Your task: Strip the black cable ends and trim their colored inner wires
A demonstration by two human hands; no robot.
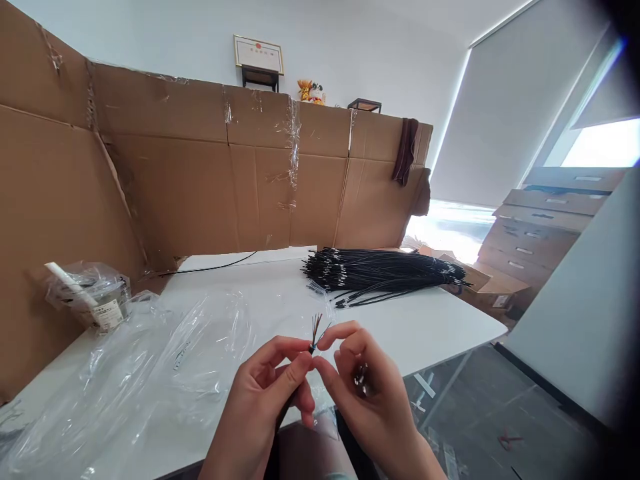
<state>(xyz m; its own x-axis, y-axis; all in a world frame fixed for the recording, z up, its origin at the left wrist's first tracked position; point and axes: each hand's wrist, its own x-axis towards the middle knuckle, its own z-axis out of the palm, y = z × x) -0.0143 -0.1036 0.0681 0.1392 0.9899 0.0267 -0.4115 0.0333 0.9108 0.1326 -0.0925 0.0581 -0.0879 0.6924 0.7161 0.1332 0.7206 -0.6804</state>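
My left hand (273, 387) is closed on a black cable, pinching it between thumb and forefinger just below its stripped end. Thin wires (316, 325) in red, brown and dark colours fan upward from that end, and a bit of pale blue shows at their base. My right hand (367, 387) is beside the cable's end, forefinger and thumb at the wires with a small gap between their tips. Its other fingers curl over small shiny silver pieces (360, 379) in the palm; their kind cannot be made out.
A large bundle of black cables (380, 270) lies on the white table (425, 340), some loose in front. Clear plastic bags (165, 373) spread over the left side, near a wrapped container (107, 310). Cardboard walls (200, 180) enclose the back and left. Boxes (535, 233) stand right.
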